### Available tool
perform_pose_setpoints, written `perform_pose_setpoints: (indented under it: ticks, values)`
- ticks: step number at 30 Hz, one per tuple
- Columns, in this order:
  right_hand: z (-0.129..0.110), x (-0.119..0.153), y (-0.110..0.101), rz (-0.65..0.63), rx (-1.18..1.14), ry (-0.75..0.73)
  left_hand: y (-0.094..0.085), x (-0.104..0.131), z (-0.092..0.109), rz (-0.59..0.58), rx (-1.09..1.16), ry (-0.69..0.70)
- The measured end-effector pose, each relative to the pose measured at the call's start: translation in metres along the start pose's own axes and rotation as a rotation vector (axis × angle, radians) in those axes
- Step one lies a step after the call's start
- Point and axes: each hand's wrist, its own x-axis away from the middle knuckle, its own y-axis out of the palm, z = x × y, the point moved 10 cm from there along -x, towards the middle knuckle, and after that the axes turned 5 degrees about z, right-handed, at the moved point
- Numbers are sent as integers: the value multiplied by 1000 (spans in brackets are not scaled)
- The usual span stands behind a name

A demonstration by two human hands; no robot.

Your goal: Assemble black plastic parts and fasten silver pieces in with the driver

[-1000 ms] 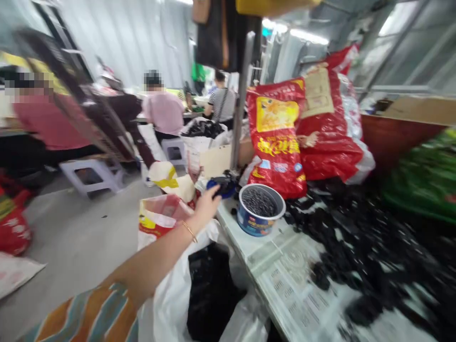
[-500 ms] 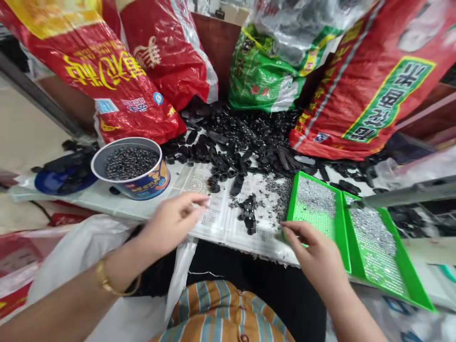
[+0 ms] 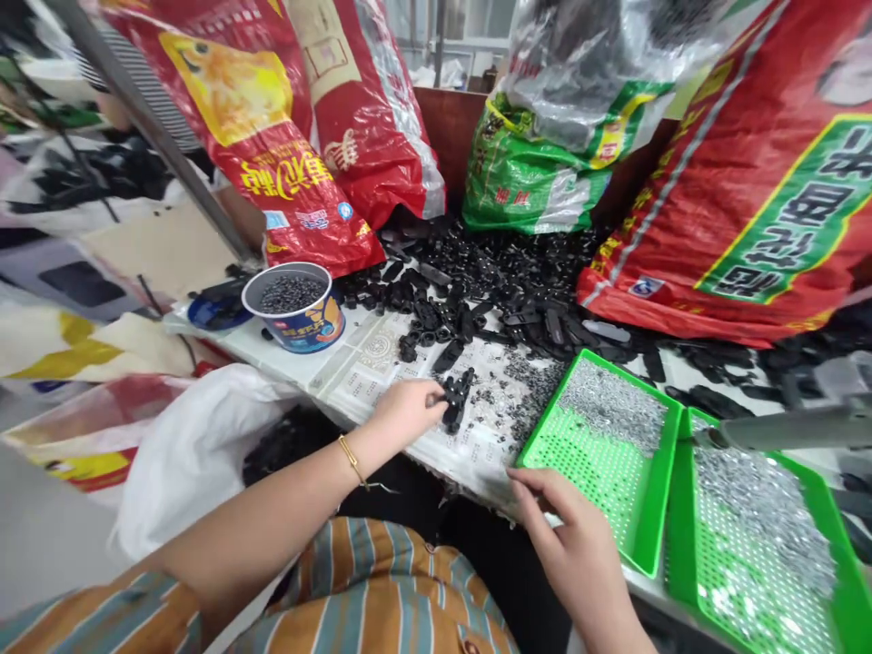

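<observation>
My left hand (image 3: pixel 409 411) has its fingertips closed at the left side of a small cluster of black plastic parts (image 3: pixel 458 400) on the pale patterned table top (image 3: pixel 361 377). Near the table's front edge is my right hand (image 3: pixel 562 527), its thumb and forefinger close together beside the left green tray; whether anything small is between them is hidden. That perforated green tray (image 3: pixel 592 463) holds small silvery pieces. Tiny dark bits (image 3: pixel 508 391) lie scattered between the cluster and the tray.
A tub of small black pieces (image 3: pixel 294 309) stands at the left by a blue dish (image 3: pixel 218 312). Black parts (image 3: pixel 504 272) are heaped behind, below red sacks (image 3: pixel 701 200) and a green sack (image 3: pixel 531 173). A second green tray (image 3: pixel 763 545) lies at the right, under a metal bar.
My left hand has moved right to the black cluster and closed its fingertips there. My right hand is nearer the front edge. The view has shifted, showing more on the left.
</observation>
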Motion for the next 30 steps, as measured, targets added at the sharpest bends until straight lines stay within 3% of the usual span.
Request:
perform_pose_setpoints:
  ticks: [6, 10, 13, 16, 20, 23, 27, 30]
  values:
    - [14, 14, -25, -25, -93, -101, -21, 3, 17, 227, 111, -32]
    - [27, 11, -41, 3, -64, -117, -22, 2, 29, 253, 218, -24]
    - [24, 1, -55, 76, -36, -140, -19, 2, 43, 160, 295, 3]
    - [7, -13, -62, 161, 60, -213, -4, 8, 62, -98, 440, 10]
    - [-14, -27, -36, 54, 130, -321, 21, 25, 76, -415, 629, -76]
    - [-15, -29, -16, 31, 156, -308, 31, 32, 64, -427, 818, -237]
    - [-19, -29, -11, 190, 340, -287, 42, 46, 39, -358, 1187, -521]
    - [-26, -30, -4, 244, 449, -312, 46, 55, 39, -427, 1292, -573]
